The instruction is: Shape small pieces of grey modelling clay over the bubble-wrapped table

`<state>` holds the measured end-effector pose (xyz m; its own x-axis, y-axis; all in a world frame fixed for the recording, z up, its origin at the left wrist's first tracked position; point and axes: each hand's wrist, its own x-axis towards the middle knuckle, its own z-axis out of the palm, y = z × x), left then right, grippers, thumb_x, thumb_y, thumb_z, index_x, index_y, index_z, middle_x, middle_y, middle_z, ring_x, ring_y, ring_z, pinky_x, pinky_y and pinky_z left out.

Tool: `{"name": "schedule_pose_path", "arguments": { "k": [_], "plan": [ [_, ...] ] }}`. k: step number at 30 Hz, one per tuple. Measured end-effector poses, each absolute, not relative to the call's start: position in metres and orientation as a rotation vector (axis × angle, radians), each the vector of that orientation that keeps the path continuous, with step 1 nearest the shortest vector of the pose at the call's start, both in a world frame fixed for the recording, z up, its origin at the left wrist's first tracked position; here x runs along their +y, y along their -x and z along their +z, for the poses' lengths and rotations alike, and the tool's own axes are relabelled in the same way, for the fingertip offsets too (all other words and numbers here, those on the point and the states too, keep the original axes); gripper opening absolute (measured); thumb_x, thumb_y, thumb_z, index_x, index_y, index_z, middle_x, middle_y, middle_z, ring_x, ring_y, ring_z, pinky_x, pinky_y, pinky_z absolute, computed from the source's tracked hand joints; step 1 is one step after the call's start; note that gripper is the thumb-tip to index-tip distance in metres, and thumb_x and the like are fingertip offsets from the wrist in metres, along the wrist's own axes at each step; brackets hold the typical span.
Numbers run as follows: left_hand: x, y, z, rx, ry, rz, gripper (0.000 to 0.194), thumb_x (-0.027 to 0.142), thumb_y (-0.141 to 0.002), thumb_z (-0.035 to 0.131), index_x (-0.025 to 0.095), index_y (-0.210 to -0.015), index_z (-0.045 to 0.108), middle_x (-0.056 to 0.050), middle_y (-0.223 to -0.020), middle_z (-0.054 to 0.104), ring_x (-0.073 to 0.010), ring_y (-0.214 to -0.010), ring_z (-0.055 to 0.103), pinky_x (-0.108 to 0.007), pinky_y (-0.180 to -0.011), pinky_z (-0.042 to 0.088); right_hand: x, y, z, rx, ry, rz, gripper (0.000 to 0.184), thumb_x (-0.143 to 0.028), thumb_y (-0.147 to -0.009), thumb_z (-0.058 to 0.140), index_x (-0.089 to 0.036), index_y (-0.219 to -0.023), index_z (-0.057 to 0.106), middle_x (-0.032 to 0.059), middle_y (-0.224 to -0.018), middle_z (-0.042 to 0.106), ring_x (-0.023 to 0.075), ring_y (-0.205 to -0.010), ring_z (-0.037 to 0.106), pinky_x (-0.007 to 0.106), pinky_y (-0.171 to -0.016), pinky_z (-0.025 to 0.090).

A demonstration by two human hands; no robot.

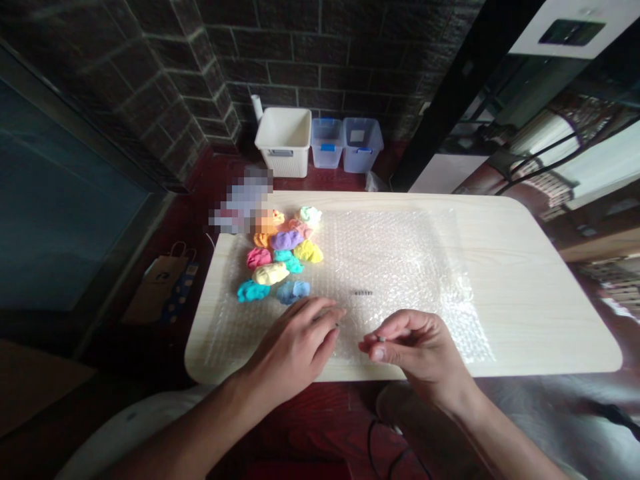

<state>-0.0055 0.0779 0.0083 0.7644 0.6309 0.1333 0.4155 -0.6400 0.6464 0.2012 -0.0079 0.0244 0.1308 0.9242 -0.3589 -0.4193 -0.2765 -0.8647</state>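
My right hand (415, 343) pinches a tiny grey piece (381, 339) between thumb and forefinger, above the near part of the bubble wrap (390, 247). Left of it, my left hand (305, 337) is low over the wrap with its fingers curled together. A dark speck shows at its fingertips, too small to name. Beyond both hands, a short row of small dark pieces (363, 293) lies on the wrap. Soft crumpled lumps in many colours sit at the left, among them a blue one (293, 292) close to my left hand, a pale yellow one (271, 273) and a purple one (287, 240).
The bubble wrap covers much of a pale wooden table (530, 280) with rounded corners. On the floor past the far edge stand a white bin (285, 163) and two clear plastic boxes (327, 157). A paper bag (155, 287) is on the floor at left.
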Motion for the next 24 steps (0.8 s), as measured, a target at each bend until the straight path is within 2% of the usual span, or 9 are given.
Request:
{"name": "schedule_pose_path", "arguments": {
  "k": [5, 9, 14, 16, 20, 22, 24],
  "plan": [
    [0.078, 0.005, 0.008, 0.774, -2.348, 0.498, 0.028, 0.017, -0.103, 0.050, 0.018, -0.127, 0.064, -0.012, -0.125, 0.067, -0.0264, -0.116, 0.064, -0.045, -0.102, 0.054, -0.006, -0.201, 0.028, -0.658, 1.222, 1.454, 0.020, -0.020, -0.064, 0.099, -0.022, -0.069, 0.080, 0.0068, -0.070, 0.083, 0.0195, -0.062, 0.077, 0.029, -0.063, 0.063],
    [0.078, 0.006, 0.010, 0.767, -2.347, 0.517, 0.029, 0.015, -0.102, 0.051, 0.018, -0.128, 0.063, -0.012, -0.124, 0.067, -0.0257, -0.115, 0.064, -0.043, -0.100, 0.055, 0.000, -0.212, 0.027, -0.753, 1.272, 1.413, 0.020, -0.031, -0.075, 0.094, -0.018, -0.071, 0.080, 0.0072, -0.064, 0.079, 0.0170, -0.054, 0.070, 0.028, -0.055, 0.059],
    [0.086, 0.002, 0.016, 0.776, -2.335, 0.601, 0.028, 0.014, -0.102, 0.050, 0.017, -0.127, 0.063, -0.012, -0.119, 0.069, -0.0249, -0.111, 0.065, -0.043, -0.099, 0.054, 0.012, -0.237, 0.018, -0.700, 1.385, 1.137, 0.023, -0.041, -0.088, 0.083, -0.018, -0.093, 0.083, 0.0087, -0.078, 0.081, 0.0199, -0.064, 0.074, 0.034, -0.062, 0.061],
    [0.090, -0.007, 0.018, 0.800, -2.340, 0.603, 0.025, 0.014, -0.102, 0.051, 0.016, -0.123, 0.065, -0.011, -0.113, 0.070, -0.0248, -0.107, 0.066, -0.043, -0.095, 0.055, 0.017, -0.244, 0.014, -0.659, 1.366, 1.094, 0.027, -0.043, -0.087, 0.083, -0.018, -0.099, 0.081, 0.0089, -0.083, 0.082, 0.0221, -0.073, 0.076, 0.038, -0.071, 0.063],
    [0.095, -0.036, 0.021, 0.839, -2.426, 0.467, 0.019, 0.016, -0.101, 0.056, 0.016, -0.113, 0.070, -0.009, -0.104, 0.070, -0.0251, -0.100, 0.066, -0.041, -0.090, 0.055, 0.021, -0.247, 0.014, -0.619, 1.349, 1.101, 0.029, -0.041, -0.080, 0.089, -0.018, -0.096, 0.081, 0.0101, -0.093, 0.083, 0.0252, -0.087, 0.078, 0.045, -0.089, 0.063],
    [0.096, -0.049, 0.020, 0.869, -2.483, 0.414, 0.017, 0.016, -0.100, 0.059, 0.016, -0.111, 0.072, -0.009, -0.102, 0.069, -0.0253, -0.097, 0.065, -0.041, -0.088, 0.055, 0.020, -0.247, 0.016, -0.611, 1.356, 1.131, 0.030, -0.041, -0.076, 0.092, -0.018, -0.090, 0.080, 0.0103, -0.090, 0.083, 0.0255, -0.085, 0.079, 0.045, -0.088, 0.064],
    [0.096, -0.057, 0.017, 0.882, -2.533, 0.379, 0.017, 0.017, -0.098, 0.062, 0.016, -0.111, 0.073, -0.008, -0.102, 0.069, -0.0255, -0.095, 0.065, -0.041, -0.086, 0.055, 0.019, -0.248, 0.019, -0.613, 1.368, 1.147, 0.030, -0.041, -0.073, 0.094, -0.017, -0.083, 0.079, 0.0097, -0.081, 0.082, 0.0243, -0.076, 0.078, 0.042, -0.079, 0.065]
  ]
}}
